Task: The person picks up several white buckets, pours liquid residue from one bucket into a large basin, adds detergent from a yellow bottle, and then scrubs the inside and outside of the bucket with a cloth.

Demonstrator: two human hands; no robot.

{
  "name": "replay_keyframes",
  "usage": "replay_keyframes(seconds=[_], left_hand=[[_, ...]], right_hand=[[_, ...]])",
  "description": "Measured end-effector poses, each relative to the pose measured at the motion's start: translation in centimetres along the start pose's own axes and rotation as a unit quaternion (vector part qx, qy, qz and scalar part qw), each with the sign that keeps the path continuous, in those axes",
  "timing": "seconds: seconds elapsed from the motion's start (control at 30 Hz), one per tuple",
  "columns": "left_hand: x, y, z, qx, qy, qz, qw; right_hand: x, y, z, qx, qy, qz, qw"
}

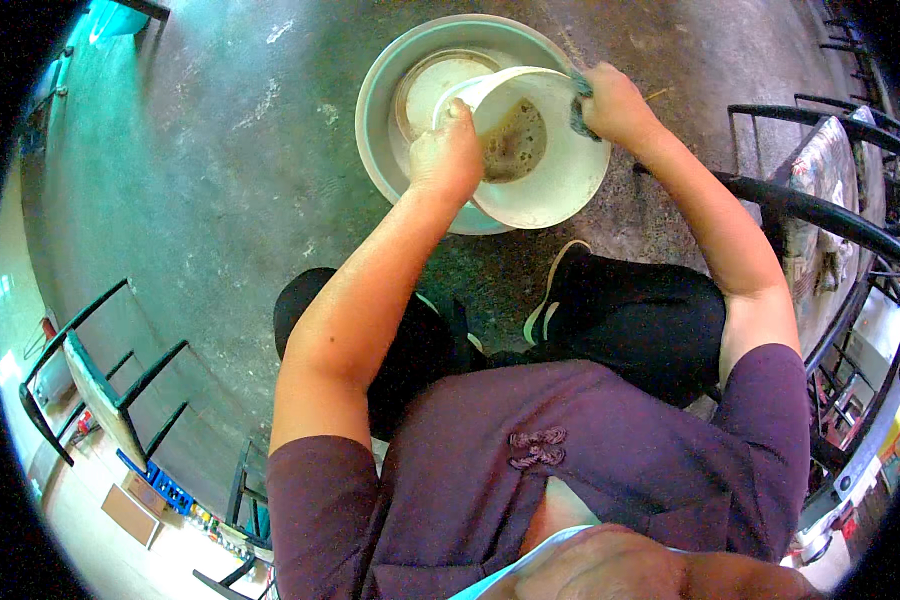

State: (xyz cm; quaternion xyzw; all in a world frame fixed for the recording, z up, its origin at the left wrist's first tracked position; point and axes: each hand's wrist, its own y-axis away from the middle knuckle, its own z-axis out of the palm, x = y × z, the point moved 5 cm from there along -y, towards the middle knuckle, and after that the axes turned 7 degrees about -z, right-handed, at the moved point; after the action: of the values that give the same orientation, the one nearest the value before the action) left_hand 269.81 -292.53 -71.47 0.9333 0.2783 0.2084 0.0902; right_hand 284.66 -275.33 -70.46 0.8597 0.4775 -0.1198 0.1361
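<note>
A white plastic bucket (570,184) is tilted over a wide pale basin (379,142) that stands on the floor. Brownish, bubbly liquid (521,146) lies inside the bucket. My left hand (450,150) grips the bucket's rim side, thumb on top. My right hand (616,105) is closed on a dark grey-green scouring pad or cloth (583,105), at the bucket's right rim. A round, pale lid or shallow dish (431,86) rests in the basin behind the bucket.
Black-framed chairs stand at the right, one with a patterned seat (825,172). Another black-framed chair (94,375) is at the left. A blue crate (157,480) and a cardboard box (130,516) sit at the lower left. My knees flank the floor before me.
</note>
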Motion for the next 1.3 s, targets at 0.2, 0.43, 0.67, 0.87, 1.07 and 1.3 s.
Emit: replay_keyframes(seconds=[0.2,0.43,0.67,0.87,1.07,1.3], left_hand=[[1.3,-0.7,-0.8,-0.016,-0.026,0.008,1.000],[1.7,0.6,-2.7,-0.001,0.045,0.054,0.998],[-3.2,2.6,5.0,0.015,0.185,-0.047,0.981],[-1.1,1.7,4.4,-0.078,0.145,-0.142,0.976],[-0.2,0.8,2.5,-0.068,0.071,-0.071,0.993],[-0.4,0.6,1.8,-0.059,0.047,-0.065,0.995]], right_hand=[[-2.5,-0.2,-0.2,0.025,0.031,-0.002,0.999],[-5.3,-1.7,-2.0,0.065,0.028,-0.055,0.996],[0.2,-1.0,-1.7,0.077,0.006,-0.004,0.997],[1.5,-0.5,-1.0,0.074,0.022,-0.013,0.997],[-10.8,-1.8,0.4,0.009,-0.035,-0.180,0.983],[-0.7,-0.4,-1.4,0.072,-0.066,-0.078,0.992]])
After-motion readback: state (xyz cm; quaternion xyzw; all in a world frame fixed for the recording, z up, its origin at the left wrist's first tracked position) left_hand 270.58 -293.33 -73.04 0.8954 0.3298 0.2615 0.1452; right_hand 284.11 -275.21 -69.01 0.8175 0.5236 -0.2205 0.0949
